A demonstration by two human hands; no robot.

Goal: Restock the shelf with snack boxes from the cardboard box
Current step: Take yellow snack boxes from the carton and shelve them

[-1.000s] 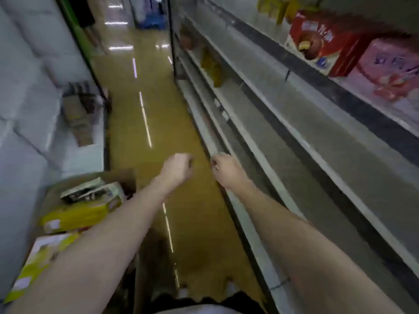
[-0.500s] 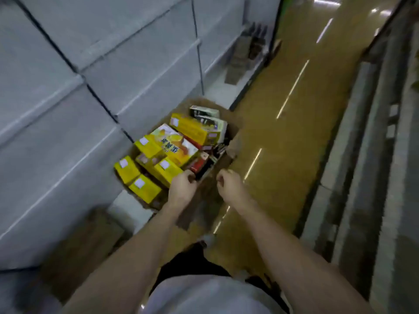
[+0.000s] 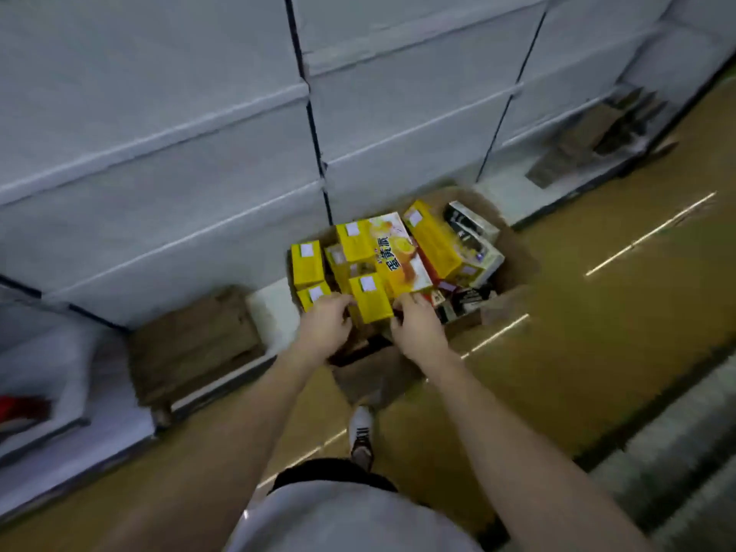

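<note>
An open cardboard box [image 3: 519, 255] stands on the floor against the grey shelving, filled with several snack boxes. Most are yellow, one large yellow-and-white box [image 3: 398, 253] lies face up, and dark and white boxes [image 3: 472, 237] sit on the right side. At the near edge an upright yellow snack box [image 3: 369, 298] with a white label stands between my hands. My left hand [image 3: 326, 326] grips its left side, fingers also over a smaller yellow box [image 3: 314, 293]. My right hand [image 3: 418, 326] grips its right side.
Grey shelves [image 3: 199, 153] rise behind the cardboard box. Flattened cardboard [image 3: 191, 344] lies on the bottom shelf to the left, more cardboard [image 3: 589, 149] at the far right. A red item [image 3: 20, 408] shows at the left edge. My shoe [image 3: 360, 432] stands on the shiny brown floor [image 3: 597, 332].
My view swung from the right-hand shelf down the aisle to the cardboard box. Both hands, held loosely curled in the air before, have reached in and closed around the near yellow box.
</note>
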